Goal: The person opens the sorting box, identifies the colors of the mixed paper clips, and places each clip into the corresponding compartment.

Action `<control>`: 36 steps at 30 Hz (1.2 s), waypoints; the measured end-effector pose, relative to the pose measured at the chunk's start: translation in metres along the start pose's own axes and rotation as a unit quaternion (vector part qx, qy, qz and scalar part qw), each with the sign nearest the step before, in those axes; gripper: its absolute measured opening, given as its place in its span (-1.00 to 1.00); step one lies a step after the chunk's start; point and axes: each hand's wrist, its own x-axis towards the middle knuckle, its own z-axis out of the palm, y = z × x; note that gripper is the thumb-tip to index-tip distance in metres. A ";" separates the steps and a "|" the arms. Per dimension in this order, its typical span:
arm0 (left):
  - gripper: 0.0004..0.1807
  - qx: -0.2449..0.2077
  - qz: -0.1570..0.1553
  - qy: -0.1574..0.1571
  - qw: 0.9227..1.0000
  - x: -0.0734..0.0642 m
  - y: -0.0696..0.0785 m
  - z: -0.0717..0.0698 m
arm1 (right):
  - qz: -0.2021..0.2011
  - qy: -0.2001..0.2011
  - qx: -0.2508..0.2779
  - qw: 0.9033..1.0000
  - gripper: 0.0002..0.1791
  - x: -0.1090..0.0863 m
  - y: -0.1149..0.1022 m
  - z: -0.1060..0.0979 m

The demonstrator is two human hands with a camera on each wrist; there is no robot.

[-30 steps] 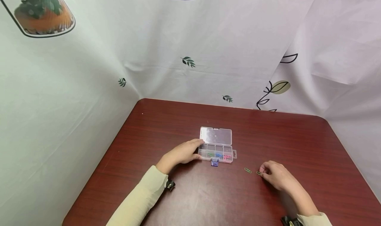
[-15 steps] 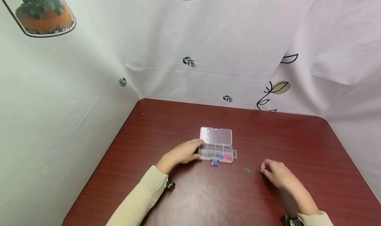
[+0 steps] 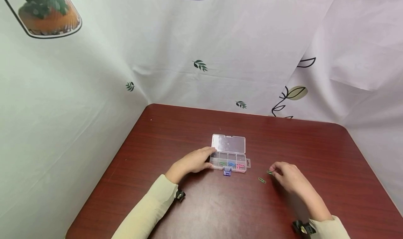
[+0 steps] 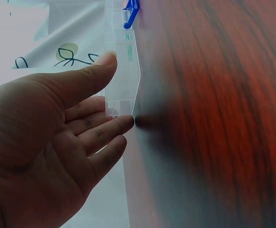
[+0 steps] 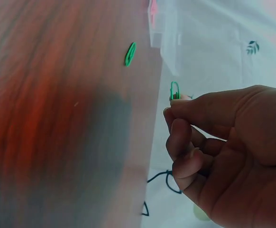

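Note:
A clear plastic compartment box (image 3: pixel 214 162) lies on the table with its lid (image 3: pixel 228 143) laid back and its blue latch (image 3: pixel 227 172) folded down in front. Its front row holds green clips (image 3: pixel 223 163), blue clips (image 3: pixel 231 164) and pink clips (image 3: pixel 240 166). My left hand (image 3: pixel 196 161) holds the box's left end, thumb at the front and fingers round the end. Between thumb and index finger, my right hand (image 3: pixel 291 179) pinches a green paper clip (image 5: pixel 174 88), raised in the right wrist view. Another green paper clip (image 3: pixel 262 180) lies on the table between that hand and the box.
The dark red wooden table (image 3: pixel 201 204) has rounded back corners. White cloth (image 3: pixel 239 57) printed with leaves and plants hangs behind and along the sides. A clear hanging tab (image 3: pixel 248 163) sticks out from the box's right end.
My right hand has picked up the nearer green paper clip and moved it up and left, past the one still lying there. The left hand and the box have stayed put.

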 end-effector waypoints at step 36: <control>-0.33 -0.004 -0.005 -0.002 1.000 0.000 0.000 0.000 | -0.031 0.016 0.030 0.999 -0.92 0.038 -0.057 0.011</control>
